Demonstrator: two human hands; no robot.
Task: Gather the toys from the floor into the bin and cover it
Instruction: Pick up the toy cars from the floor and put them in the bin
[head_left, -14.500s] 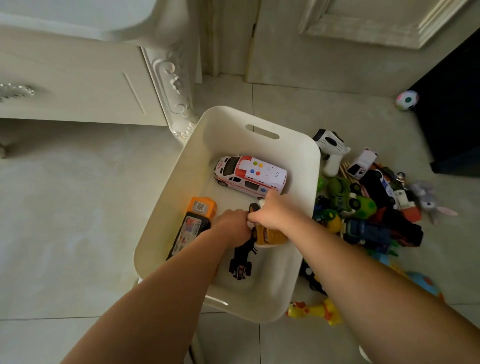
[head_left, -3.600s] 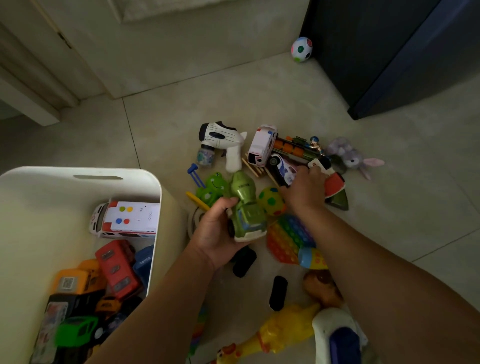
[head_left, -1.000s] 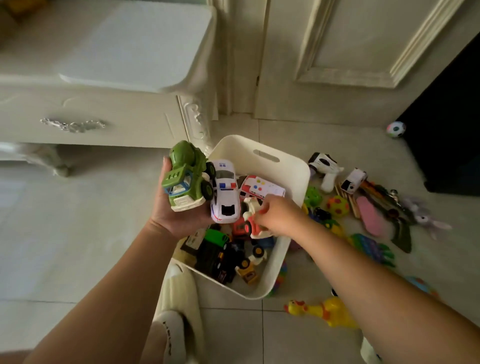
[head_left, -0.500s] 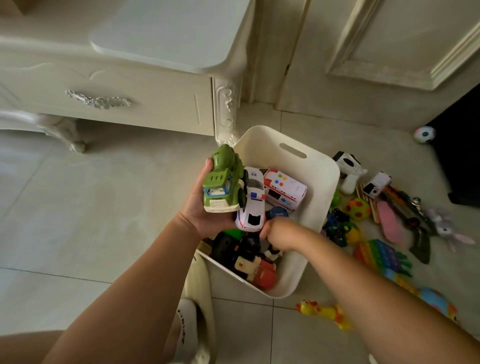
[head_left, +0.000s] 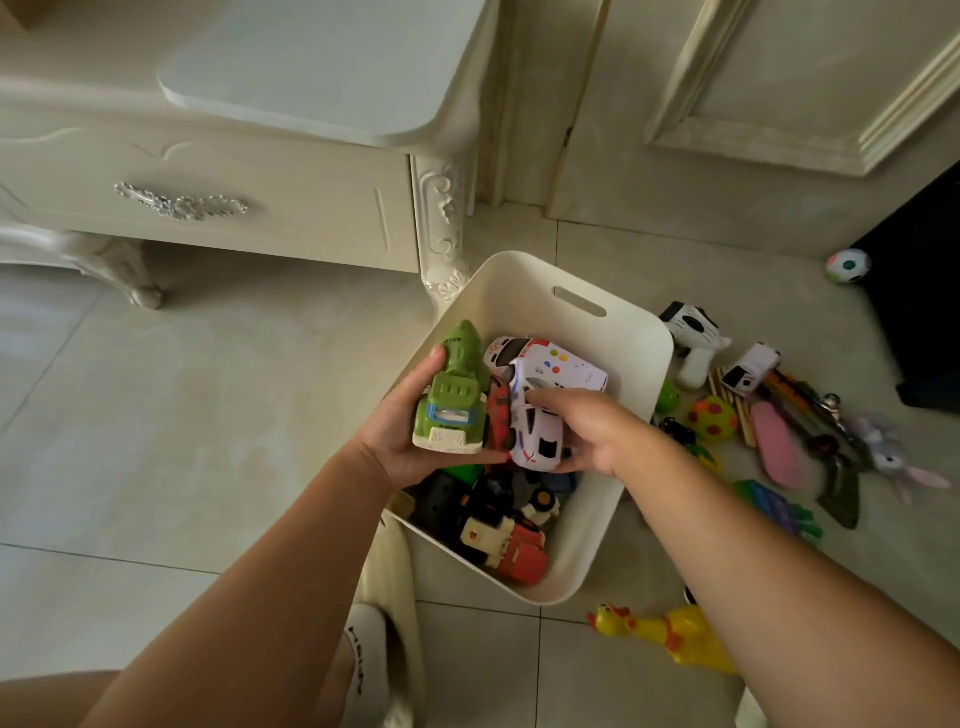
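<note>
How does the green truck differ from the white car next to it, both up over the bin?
The green truck is tall and boxy with a drum on its back; the white car is low and sleek. The left hand holds the truck, while the right hand grips the car. Both are toy vehicles held above the bin.
</note>
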